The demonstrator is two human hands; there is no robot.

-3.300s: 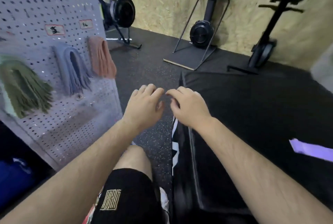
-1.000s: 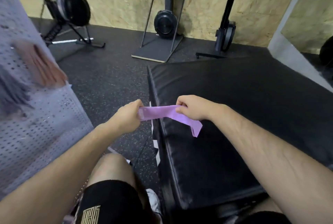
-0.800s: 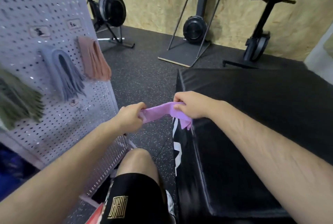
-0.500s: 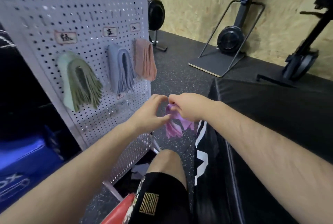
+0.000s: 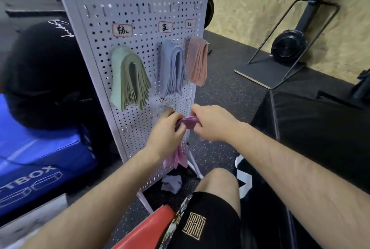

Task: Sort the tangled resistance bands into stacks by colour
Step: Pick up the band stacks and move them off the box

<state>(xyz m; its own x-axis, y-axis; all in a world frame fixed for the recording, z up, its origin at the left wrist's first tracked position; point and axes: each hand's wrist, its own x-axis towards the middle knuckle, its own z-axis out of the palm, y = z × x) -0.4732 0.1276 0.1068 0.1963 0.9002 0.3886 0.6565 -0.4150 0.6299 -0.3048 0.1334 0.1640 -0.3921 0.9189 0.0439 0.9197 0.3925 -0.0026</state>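
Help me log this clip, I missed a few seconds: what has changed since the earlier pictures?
The left hand and right hand, empty before, now grip the purple band, which lay on the black mat at the right. They have carried it left to the pegboard, below the blue bundle. The green bundle, blue bundle and pink bundle hang unchanged.

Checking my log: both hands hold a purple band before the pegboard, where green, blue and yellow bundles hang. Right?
Not quite: the head view shows the third bundle is salmon pink, not yellow. The left hand and right hand do hold the purple band before the pegboard.
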